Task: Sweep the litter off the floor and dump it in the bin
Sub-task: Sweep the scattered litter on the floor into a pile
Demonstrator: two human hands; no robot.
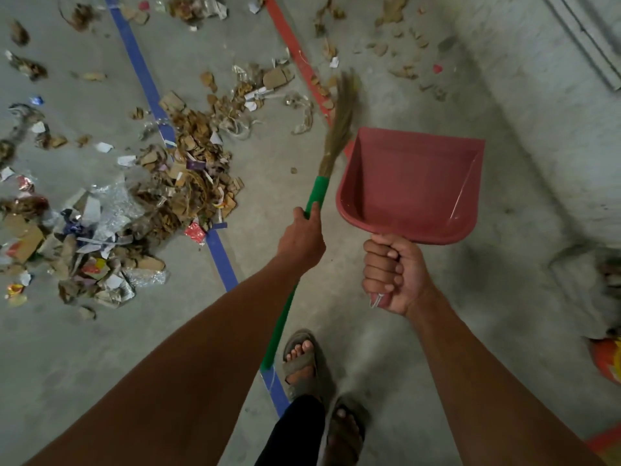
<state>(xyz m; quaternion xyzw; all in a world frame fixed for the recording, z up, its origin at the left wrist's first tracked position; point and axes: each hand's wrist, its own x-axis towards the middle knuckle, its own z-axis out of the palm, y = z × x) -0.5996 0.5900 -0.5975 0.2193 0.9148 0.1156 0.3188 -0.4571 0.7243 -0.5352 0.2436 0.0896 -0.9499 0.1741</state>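
The left hand (302, 235) grips the green handle of the broom (317, 193), its straw head blurred and raised over the red tape line (295, 52). The right hand (393, 274) is clenched round the handle of the red dustpan (410, 186), held up off the floor (369, 62) — its tray holds nothing. The main litter pile (141, 203) lies toward the floor's left edge, straddling the blue tape line (218, 247); looser scraps scatter toward the far edge. Two sandalled feet (304, 361) stand at the near edge. An orange object (608, 359) shows at the right edge.
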